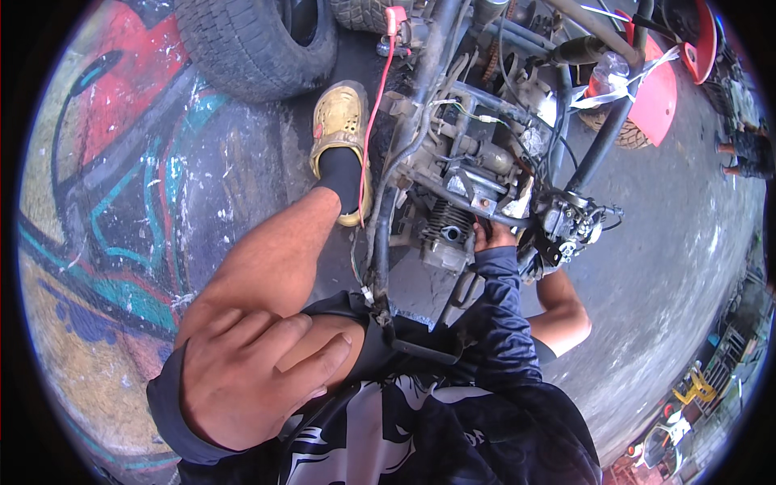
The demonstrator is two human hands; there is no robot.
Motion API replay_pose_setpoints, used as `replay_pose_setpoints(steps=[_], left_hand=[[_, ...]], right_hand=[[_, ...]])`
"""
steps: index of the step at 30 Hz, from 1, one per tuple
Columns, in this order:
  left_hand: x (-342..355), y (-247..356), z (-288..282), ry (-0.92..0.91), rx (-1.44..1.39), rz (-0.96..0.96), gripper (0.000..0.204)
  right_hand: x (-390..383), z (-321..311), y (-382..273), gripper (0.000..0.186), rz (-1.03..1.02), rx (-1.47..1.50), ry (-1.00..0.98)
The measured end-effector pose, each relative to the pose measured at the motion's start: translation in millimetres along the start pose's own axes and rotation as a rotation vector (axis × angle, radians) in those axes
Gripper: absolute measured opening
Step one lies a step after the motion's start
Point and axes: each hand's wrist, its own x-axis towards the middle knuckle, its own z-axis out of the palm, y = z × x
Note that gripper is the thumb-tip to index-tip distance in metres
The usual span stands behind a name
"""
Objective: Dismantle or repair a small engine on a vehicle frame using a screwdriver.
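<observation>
My left hand (255,376) lies on my bent left leg, fingers stretched out and holding nothing. My right hand (495,236) reaches in beside the finned engine cylinder (447,230), under a frame tube. Its thumb side shows, but most of the fingers are hidden behind engine parts, so what they touch cannot be seen. Just right of that hand hangs a carburetor (570,222). The engine sits inside a dark tubular vehicle frame (436,61), with loose wires around it. A red cable (373,133) runs down the frame's left side from a red clamp (394,18).
A large tire (259,48) lies at upper left, near my yellow clog (339,113). A bottle of red liquid (608,74) is tied to the frame near a red fender (653,101). Another person (748,152) is at far right. A painted wall (121,202) rises at left.
</observation>
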Motion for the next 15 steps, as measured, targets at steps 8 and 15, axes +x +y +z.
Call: replay_pose_setpoints(steps=[8, 15], left_hand=[[10, -10, 17, 0.01, -0.03, 0.05, 0.044], [-9, 0, 2, 0.029, 0.011, -0.015, 0.044]], right_hand=[[-10, -9, 19, 0.028, 0.053, -0.052, 0.037], [-2, 4, 5, 0.028, -0.017, 0.039, 0.013]])
